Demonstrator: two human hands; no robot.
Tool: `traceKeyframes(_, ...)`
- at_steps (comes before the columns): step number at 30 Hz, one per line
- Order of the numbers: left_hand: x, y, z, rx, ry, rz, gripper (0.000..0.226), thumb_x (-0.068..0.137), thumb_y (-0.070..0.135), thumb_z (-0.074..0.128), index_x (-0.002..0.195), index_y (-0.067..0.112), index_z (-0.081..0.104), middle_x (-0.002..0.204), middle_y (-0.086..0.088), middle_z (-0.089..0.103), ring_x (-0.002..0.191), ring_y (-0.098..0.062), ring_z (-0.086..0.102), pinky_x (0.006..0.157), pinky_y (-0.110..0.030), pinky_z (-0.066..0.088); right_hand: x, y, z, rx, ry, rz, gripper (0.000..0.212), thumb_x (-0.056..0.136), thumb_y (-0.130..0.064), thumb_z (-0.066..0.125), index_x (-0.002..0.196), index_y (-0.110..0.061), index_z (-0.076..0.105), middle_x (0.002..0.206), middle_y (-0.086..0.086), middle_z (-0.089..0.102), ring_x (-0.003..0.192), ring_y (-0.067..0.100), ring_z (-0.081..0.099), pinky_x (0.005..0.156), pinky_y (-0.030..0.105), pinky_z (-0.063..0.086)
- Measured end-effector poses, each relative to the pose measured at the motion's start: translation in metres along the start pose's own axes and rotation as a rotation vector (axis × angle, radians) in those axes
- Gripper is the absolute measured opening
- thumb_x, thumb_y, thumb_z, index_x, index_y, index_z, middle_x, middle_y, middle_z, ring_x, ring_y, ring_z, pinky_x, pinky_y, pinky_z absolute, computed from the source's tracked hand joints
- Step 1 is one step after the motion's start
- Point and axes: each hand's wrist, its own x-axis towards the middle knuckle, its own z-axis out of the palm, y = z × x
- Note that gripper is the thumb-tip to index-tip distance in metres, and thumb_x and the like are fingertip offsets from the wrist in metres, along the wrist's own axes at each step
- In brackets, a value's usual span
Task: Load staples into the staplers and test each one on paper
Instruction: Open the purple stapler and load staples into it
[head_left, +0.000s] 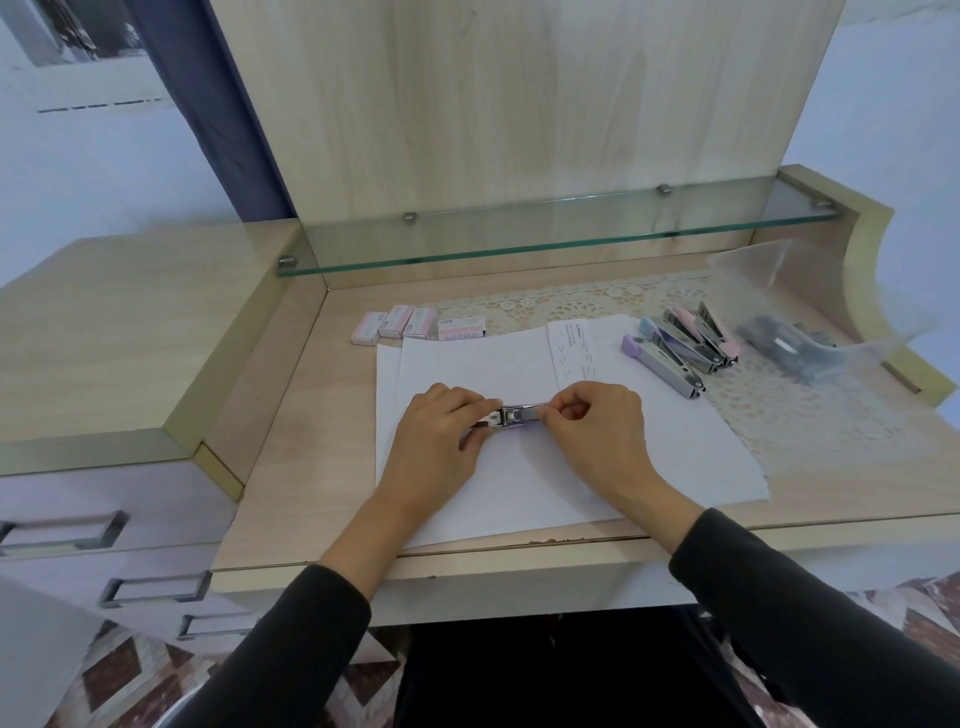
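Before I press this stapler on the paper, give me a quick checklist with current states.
1. Stapler held at both ends by left hand and right hand: ok.
2. Paper lying under the stapler: ok.
3. Staples loaded: cannot tell.
4. Stapler shut and ready to press: cannot tell.
5. Staple boxes within reach behind the paper: ok.
6. Other staplers set aside to the right: ok.
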Motion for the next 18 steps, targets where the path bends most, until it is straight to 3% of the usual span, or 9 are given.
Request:
traceKeyframes(4, 0.000, 0.000, 0.000, -0.004, -0.006, -0.001, 0.024, 0.071, 0.010, 0.065, 0.094, 0.009, 0.071, 0.082, -0.005, 0.068, 0.076, -0.012, 0.045, 0.066, -0.027, 0.040, 0.001, 0.003, -0.006, 0.049, -0.034, -0.038, 0.011, 0.077, -0.010, 0.066, 0.066, -0.006, 0.066, 0.052, -0.008, 0.051, 0.053, 0.007, 0.046, 0.056, 0.018, 0.036)
traceKeyframes(8, 0.000, 0.000, 0.000, -0.009, -0.022, -0.003, 0.024, 0.072, 0.012, 0.065, 0.094, 0.009, 0.072, 0.082, -0.004, 0.068, 0.075, -0.012, 0.046, 0.063, -0.029, 0.048, 0.002, 0.005, -0.011, 0.070, -0.049, -0.034, 0.013, 0.077, -0.009, 0.067, 0.064, -0.010, 0.064, 0.053, -0.008, 0.053, 0.052, 0.005, 0.047, 0.052, 0.009, 0.038)
traceKeyframes(14, 0.000, -0.001, -0.001, 0.009, -0.039, -0.045, 0.022, 0.073, 0.014, 0.064, 0.092, 0.009, 0.072, 0.080, -0.003, 0.069, 0.074, -0.010, 0.045, 0.065, -0.020, 0.034, 0.010, 0.009, -0.027, 0.150, -0.058, 0.030, 0.018, 0.076, -0.008, 0.068, 0.060, -0.012, 0.061, 0.052, -0.006, 0.054, 0.045, 0.002, 0.046, 0.048, 0.008, 0.035)
traceKeyframes(18, 0.000, 0.000, -0.002, 0.026, -0.069, -0.055, 0.022, 0.074, 0.014, 0.063, 0.093, 0.008, 0.072, 0.080, -0.005, 0.069, 0.068, -0.022, 0.059, 0.064, -0.026, 0.040, 0.012, 0.008, -0.040, 0.303, -0.159, 0.047, 0.018, 0.078, -0.007, 0.067, 0.062, -0.013, 0.060, 0.049, -0.011, 0.053, 0.038, 0.002, 0.044, 0.043, 0.013, 0.039)
